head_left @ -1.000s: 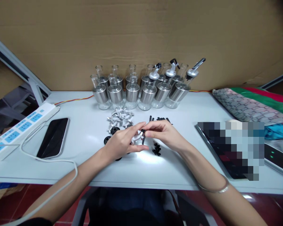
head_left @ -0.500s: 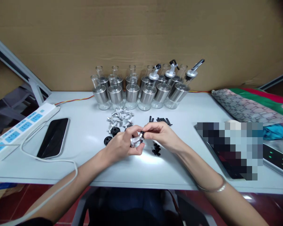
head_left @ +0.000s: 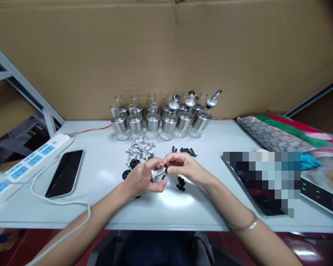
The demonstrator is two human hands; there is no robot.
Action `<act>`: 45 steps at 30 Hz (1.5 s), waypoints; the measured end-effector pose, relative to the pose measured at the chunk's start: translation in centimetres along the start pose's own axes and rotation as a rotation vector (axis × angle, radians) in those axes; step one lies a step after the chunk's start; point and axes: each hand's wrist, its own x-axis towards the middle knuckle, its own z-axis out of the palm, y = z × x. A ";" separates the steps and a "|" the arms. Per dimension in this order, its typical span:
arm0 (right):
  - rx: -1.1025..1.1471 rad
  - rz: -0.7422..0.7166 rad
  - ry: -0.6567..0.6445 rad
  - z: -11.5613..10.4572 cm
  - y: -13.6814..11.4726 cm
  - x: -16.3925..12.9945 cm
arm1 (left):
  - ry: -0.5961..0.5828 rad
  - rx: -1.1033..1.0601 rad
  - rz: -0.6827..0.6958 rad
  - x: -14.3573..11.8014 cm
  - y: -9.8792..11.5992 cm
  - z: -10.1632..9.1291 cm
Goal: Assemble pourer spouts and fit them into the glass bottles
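Both hands meet just above the surface (head_left: pixel 183 207) at centre. The left hand (head_left: pixel 141 179) is closed round a small silver pourer spout (head_left: pixel 157 173), and the right hand (head_left: pixel 183 168) pinches a tiny black part (head_left: pixel 164 170) against its tip. A sec ago the fingers were more spread, w/ the white/silver piece and a black strip showing between them; now the grip is tighter and the black bit sits right on the spout, so the fitting looks abt seated, tho I can't tell if it's fully home. Camera has also tipped up, so everything sits lower in view. Loose silver spouts (head_left: pixel 140 149) are piled just beyond the left hand, black strips (head_left: pixel 184 150) lie beyond the right, and small black plugs (head_left: pixel 180 183) sit just beside the right wrist. Glass bottles (head_left: pixel 155 120) line the back, three already w/ spouts. Phone (head_left: pixel 66 173) and power strip (head_left: pixel 30 162) lie well off left, and a tablet (head_left: pixel 255 184) is to the right.
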 end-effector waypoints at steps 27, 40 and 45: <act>-0.364 -0.004 0.419 -4.1 -2.9 8.3 | 0.179 0.186 -0.502 2.6 -3.5 -1.7; -0.553 0.266 0.124 -8.9 -5.8 7.2 | 0.140 0.099 -0.653 9.9 -9.0 0.5; -0.465 0.209 0.100 -10.2 -6.8 5.0 | 0.194 0.009 -0.689 9.6 -9.8 0.9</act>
